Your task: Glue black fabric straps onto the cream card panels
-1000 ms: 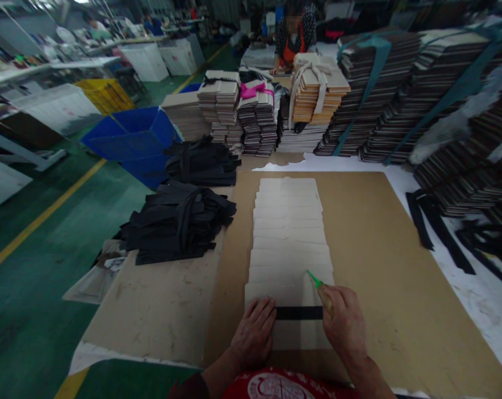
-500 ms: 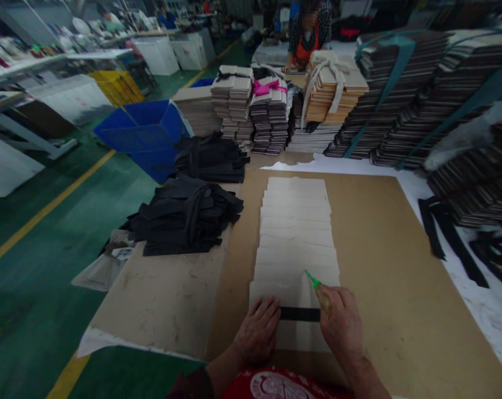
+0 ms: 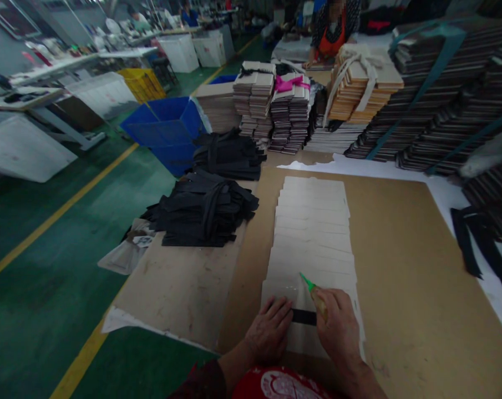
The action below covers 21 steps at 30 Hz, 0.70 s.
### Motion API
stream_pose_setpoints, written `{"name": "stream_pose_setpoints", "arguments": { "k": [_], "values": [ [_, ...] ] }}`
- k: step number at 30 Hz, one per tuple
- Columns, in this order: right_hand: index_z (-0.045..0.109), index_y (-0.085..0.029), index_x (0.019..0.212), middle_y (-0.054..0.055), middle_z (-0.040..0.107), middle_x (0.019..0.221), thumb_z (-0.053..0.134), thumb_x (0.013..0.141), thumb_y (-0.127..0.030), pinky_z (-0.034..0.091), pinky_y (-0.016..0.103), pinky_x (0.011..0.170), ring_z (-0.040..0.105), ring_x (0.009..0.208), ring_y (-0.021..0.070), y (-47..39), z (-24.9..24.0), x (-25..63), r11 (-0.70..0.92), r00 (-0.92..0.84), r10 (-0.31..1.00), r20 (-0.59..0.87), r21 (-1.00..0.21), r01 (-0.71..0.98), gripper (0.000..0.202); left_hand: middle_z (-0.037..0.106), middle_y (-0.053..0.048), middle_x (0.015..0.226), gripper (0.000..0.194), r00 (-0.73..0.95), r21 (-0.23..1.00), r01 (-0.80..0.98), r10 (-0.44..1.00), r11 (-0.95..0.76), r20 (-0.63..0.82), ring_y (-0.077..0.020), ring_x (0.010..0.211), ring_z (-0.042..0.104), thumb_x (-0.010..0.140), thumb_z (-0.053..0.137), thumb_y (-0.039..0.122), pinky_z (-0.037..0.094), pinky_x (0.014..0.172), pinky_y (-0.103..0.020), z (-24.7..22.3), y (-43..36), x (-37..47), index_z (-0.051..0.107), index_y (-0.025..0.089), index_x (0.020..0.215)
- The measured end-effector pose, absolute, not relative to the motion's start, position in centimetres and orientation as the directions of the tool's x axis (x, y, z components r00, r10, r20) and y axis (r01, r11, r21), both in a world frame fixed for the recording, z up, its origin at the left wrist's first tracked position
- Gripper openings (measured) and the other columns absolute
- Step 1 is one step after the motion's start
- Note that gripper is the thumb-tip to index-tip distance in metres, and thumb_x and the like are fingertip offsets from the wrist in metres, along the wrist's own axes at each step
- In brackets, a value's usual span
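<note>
My left hand [image 3: 271, 328] lies palm down with its fingers stretched out, at the left end of a black strip [image 3: 304, 317]. The strip runs crosswise over the nearest of several pale grey boards [image 3: 313, 238], which overlap in a long row away from me. My right hand [image 3: 340, 327] is wrapped round a glue bottle [image 3: 319, 303] with a green nozzle [image 3: 307, 281]. The nozzle points away and to the left, over the board just beyond the strip. Small shiny marks show on that board. My right fingers hide most of the bottle and the strip's right end.
Two piles of black strips [image 3: 204, 208] lie at the left. Bundled board stacks [image 3: 292, 113] and taller strapped stacks [image 3: 425, 94] line the back and right. A blue bin [image 3: 163, 124] stands beyond the table's left edge. A person in an orange apron [image 3: 331, 44] is across the table.
The camera has turned a little left, so the scene sits farther right. My right hand has moved the glue bottle leftward over the boards. My left hand stays on the strip's left end.
</note>
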State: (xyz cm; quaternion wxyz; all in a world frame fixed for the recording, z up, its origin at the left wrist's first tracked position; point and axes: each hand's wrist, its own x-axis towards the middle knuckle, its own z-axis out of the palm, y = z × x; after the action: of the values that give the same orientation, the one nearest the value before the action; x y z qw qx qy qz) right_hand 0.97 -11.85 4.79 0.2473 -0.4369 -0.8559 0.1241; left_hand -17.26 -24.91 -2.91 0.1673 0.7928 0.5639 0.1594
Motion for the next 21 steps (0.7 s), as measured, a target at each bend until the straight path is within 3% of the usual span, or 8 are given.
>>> {"name": "stream_pose_setpoints", "arguments": {
  "k": [10, 21],
  "values": [
    [0.059, -0.020, 0.107, 0.009, 0.059, 0.099, 0.050, 0.090, -0.014, 0.052, 0.039, 0.080, 0.053, 0.094, 0.0250, -12.1, 4.4, -1.5, 0.631, -0.557, 0.773, 0.304, -0.460, 0.624, 0.020, 0.039, -0.013, 0.154, 0.060, 0.302, 0.468, 0.834, 0.952, -0.292, 0.054, -0.0294, 0.145, 0.029, 0.084, 0.051, 0.024, 0.023, 0.119, -0.054, -2.4, -24.9, -17.1, 0.042, 0.012, 0.142],
    [0.059, -0.021, 0.108, 0.008, 0.060, 0.100, 0.052, 0.090, -0.014, 0.052, 0.037, 0.079, 0.054, 0.094, 0.0237, -13.0, 4.3, -4.3, 0.649, -0.599, 0.749, 0.284, -0.497, 0.576, 0.020, 0.046, -0.013, 0.150, 0.056, 0.294, 0.488, 0.819, 0.951, -0.303, 0.097, -0.0278, 0.145, 0.029, 0.093, 0.047, 0.037, 0.020, 0.120, -0.050, -3.1, -24.9, -17.2, 0.042, 0.011, 0.143]
  ]
}}
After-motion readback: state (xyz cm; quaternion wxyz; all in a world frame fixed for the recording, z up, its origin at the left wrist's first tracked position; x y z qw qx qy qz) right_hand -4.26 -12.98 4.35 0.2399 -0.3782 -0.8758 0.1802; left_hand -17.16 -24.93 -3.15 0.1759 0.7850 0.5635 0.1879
